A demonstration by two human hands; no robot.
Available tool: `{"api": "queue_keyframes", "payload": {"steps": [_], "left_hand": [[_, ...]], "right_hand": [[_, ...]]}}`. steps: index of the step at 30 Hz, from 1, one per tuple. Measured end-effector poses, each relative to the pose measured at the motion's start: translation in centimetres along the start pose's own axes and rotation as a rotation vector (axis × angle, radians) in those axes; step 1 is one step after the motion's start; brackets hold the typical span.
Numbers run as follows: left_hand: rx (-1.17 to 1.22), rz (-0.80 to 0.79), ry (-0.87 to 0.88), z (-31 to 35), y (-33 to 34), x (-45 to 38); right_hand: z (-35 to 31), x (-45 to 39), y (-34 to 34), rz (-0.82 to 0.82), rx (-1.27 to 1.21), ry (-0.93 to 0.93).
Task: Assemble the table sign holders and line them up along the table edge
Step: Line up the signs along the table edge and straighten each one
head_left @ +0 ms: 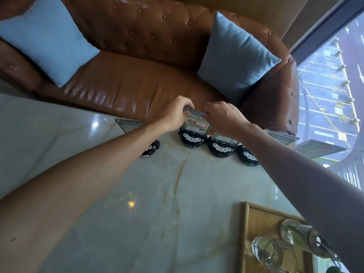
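Observation:
Several table sign holders with round black bases stand along the far edge of the pale marble table (pixel 118 203). My left hand (pixel 175 113) and my right hand (pixel 222 117) both pinch the top edge of one clear sign panel (pixel 197 126), which stands upright in its black base (pixel 192 139). To the right stand two more bases with panels, one (pixel 221 147) beside it and another (pixel 249 155) partly behind my right forearm. A further base (pixel 150 149) sits to the left, half hidden by my left forearm, with a panel (pixel 128 125) near it.
A brown leather sofa (pixel 137 81) with two blue cushions (pixel 47 38) runs just past the table edge. Two more sign panels (pixel 319 149) lie at the far right by the window. A wooden tray (pixel 264 219) with glasses (pixel 275 253) sits near right.

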State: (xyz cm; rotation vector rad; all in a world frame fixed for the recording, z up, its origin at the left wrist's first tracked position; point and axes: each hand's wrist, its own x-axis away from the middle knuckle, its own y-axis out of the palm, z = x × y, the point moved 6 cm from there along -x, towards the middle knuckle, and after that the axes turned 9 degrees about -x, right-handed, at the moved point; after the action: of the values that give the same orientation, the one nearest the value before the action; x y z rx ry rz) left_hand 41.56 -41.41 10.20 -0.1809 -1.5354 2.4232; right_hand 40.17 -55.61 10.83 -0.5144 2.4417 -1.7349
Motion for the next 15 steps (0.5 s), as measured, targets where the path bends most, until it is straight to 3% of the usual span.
{"api": "queue_keyframes", "payload": {"steps": [15], "left_hand": [[-0.005, -0.039, 0.008, -0.12, -0.62, -0.05]], "right_hand": [[-0.06, -0.57, 0.46, 0.013, 0.028, 0.008]]}}
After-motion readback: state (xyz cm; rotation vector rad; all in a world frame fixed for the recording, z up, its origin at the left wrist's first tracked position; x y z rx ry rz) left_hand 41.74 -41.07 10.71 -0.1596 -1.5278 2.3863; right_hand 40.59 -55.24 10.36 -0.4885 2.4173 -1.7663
